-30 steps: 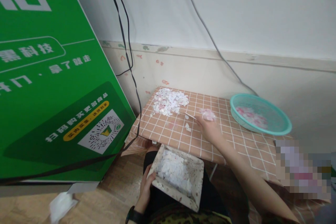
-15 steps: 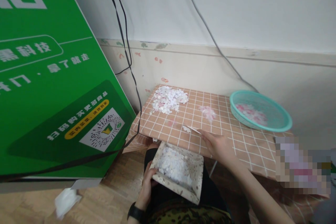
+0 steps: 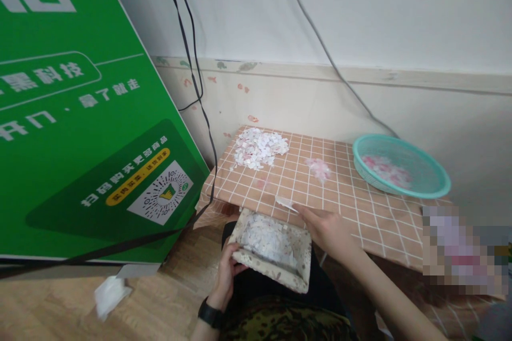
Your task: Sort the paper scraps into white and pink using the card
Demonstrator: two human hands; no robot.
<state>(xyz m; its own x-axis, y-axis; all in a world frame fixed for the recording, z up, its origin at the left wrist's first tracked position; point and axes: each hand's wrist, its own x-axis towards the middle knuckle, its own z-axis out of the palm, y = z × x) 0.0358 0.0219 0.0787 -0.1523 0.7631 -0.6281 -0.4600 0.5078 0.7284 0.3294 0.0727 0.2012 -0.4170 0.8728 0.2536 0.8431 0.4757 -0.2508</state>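
My left hand (image 3: 229, 266) is closed on the left edge of a speckled, off-white rectangular tray (image 3: 276, 273). Small white scraps (image 3: 266, 240) cover much of the tray's floor. It sits above my lap, its far side up against the table's front edge. In my right hand (image 3: 320, 224) is a thin, flat, whitish strip-shaped tool (image 3: 287, 203), pinched between fingers and thumb. The tool's tip points left, low over the tabletop near that edge; whether it touches the cloth I cannot tell.
A brown checked cloth covers the table (image 3: 296, 186). Upon it lie a white scrap pile (image 3: 260, 148), a small pink-white heap (image 3: 319, 169) and a teal basket (image 3: 442, 187) holding pinkish pieces (image 3: 386, 170). A green panel (image 3: 100, 117) and hanging black cable (image 3: 207, 122) stand left.
My right hand and the tool have shifted slightly left and nearer the table's front edge. The tray's near side has come up a little in my left hand.
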